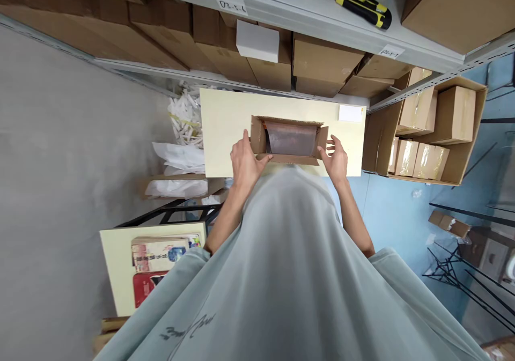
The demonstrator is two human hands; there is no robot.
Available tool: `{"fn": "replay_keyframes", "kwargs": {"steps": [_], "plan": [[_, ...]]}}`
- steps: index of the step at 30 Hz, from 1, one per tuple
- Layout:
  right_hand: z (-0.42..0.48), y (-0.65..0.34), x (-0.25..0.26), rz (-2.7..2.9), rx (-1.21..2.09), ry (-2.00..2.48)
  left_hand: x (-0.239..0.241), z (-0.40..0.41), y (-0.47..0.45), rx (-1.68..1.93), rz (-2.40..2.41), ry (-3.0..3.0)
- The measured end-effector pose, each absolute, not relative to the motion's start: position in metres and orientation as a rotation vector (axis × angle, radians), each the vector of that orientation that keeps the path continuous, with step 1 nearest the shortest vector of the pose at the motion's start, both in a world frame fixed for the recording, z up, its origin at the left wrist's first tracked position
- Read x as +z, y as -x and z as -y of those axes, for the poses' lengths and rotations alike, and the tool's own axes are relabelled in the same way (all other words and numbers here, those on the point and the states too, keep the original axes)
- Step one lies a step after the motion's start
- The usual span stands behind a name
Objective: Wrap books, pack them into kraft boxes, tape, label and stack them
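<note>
A grey metal shelving unit [306, 26] is set past the far edge of a pale-yellow rectangular surface [225, 135], and a large open brown cardboard carton [380, 138], filled with smaller sealed boxes, is seen just beyond the right edge. Between the hands, near the middle of the near edge, a small rectangular brown cardboard box [289, 159] is placed with its top open. Its opening has been made and its flaps are folded outward; closing has not been done, and no tape is seen across the top. Inside, a dark, flat, slightly glossy panel [292, 138] is shown; whether it is a packed item or a liner cannot be told. The left hand [245, 160] is held spread at the box's left end, its thumb laid at the near left corner. The right hand [335, 160] is held loosely spread at the right end, with the thumb by the end flap and the fingers curled outside; whether the flap is pinched cannot be told. A small white paper slip [350, 112] is left lying at the surface's far right corner.
</note>
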State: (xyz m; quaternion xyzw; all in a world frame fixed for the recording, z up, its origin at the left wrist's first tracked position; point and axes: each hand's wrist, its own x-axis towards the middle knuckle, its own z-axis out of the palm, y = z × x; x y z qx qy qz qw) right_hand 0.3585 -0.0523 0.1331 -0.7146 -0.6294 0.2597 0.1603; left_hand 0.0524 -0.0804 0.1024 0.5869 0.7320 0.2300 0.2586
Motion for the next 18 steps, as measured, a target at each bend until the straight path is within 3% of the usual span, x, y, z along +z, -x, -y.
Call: {"fn": "replay_keyframes", "kwargs": {"steps": [9, 18], "plan": [[0.027, -0.323, 0.125, 2.154, 0.929, 1.999, 0.088, 0.083, -0.073, 0.377, -1.684, -1.819], [0.020, -0.347, 0.132, 1.898, 0.820, 1.991, 0.094, 0.019, -0.070, 0.772, -1.795, -1.792]]}}
